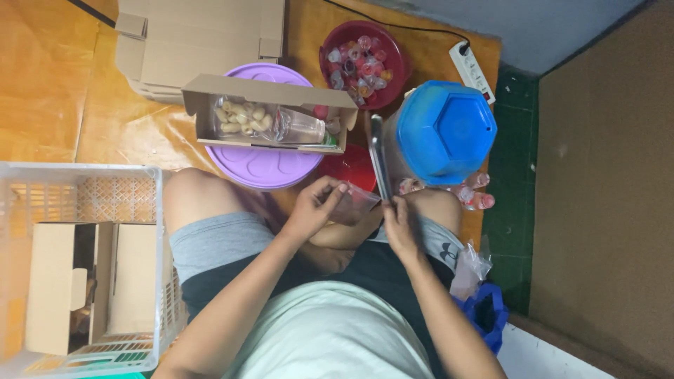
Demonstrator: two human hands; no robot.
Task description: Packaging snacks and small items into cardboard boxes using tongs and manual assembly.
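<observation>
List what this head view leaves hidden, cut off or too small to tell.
- Clear plastic bag: its contents, too small and masked by the left hand and right hand.
- White crate: cut off by the left and bottom edges.
- Red basin: mostly covered by the purple lid and hands.
- Items under the blue bowl: hidden by it.
- Small wrapped pieces in the red bowl: too small to identify.

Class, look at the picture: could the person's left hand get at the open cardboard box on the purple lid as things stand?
Probably yes: the open cardboard box lies just beyond the left hand with nothing between, though that hand is pinching a small clear bag.
</observation>
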